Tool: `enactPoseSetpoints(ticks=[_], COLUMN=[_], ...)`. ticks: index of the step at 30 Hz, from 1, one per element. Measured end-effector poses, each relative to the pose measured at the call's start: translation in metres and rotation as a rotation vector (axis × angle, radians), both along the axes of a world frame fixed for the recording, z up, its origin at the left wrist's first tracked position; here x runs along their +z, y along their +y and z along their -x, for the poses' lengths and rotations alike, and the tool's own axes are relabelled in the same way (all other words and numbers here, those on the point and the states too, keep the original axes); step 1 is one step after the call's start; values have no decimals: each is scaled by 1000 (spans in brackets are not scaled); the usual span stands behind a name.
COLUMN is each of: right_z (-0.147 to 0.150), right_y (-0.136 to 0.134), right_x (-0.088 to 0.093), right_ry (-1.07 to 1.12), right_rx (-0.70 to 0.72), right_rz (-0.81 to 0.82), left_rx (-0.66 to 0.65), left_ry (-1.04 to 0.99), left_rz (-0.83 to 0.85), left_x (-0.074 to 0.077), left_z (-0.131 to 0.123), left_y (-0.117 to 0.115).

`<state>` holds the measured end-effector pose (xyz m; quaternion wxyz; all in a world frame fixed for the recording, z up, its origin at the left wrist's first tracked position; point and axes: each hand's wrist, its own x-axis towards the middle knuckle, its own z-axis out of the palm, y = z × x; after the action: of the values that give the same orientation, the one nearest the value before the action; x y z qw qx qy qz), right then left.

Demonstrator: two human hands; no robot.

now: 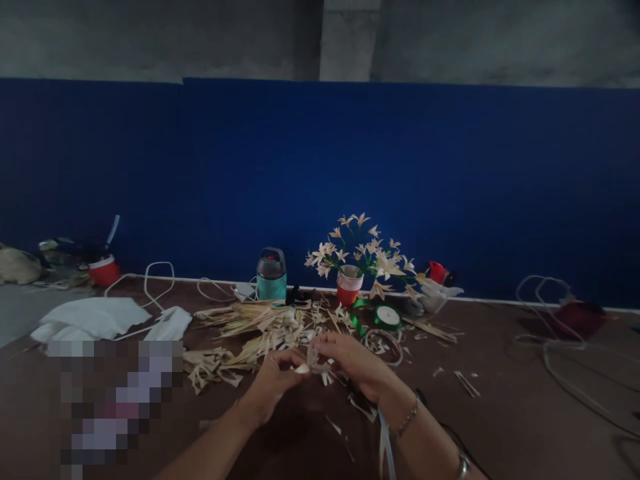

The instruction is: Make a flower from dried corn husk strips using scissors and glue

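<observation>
Close together at the lower middle, both hands work at a pale, thin piece of dried husk (313, 355). My left hand (274, 381) is closed, with a small whitish bit between thumb and forefinger. Fingers bent and pressed together, my right hand (354, 360) pinches the husk piece from the right. Its exact shape is too small to tell. Behind the hands lies a heap of dried husk strips (260, 319). A red paper cup (349, 288) farther back holds a bunch of cream husk flowers (373, 253) on green stems.
Right of the heap are a green ribbon spool (388, 317) and a coil of pale cord (395, 352). A teal bottle (271, 283) stands by the blue wall panel (250, 167). White cloth (93, 320) lies left; loose cables (550, 360) run along the right floor.
</observation>
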<state>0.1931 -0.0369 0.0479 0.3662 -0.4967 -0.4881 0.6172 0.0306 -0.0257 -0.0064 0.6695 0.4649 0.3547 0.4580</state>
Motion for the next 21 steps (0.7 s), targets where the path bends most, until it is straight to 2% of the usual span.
enactPoseSetpoints(ticks=[2, 5, 11, 15, 21], right_z=[-2, -2, 2, -3, -6], right_y=[0, 0, -1, -1, -3], right_x=[2, 3, 7, 11, 13], right_ry=[-1, -47, -234, -291, -368], right_rx=[12, 26, -74, -2, 118], right_rz=[11, -17, -245, -361, -437], left_rx=[58, 78, 17, -33, -105], left_ry=[-47, -80, -89, -77, -57], left_rz=[60, 96, 77, 134, 163], left_x=[-2, -2, 0, 1, -1], left_z=[-1, -2, -2, -1, -1], left_y=[2, 3, 1, -2, -3])
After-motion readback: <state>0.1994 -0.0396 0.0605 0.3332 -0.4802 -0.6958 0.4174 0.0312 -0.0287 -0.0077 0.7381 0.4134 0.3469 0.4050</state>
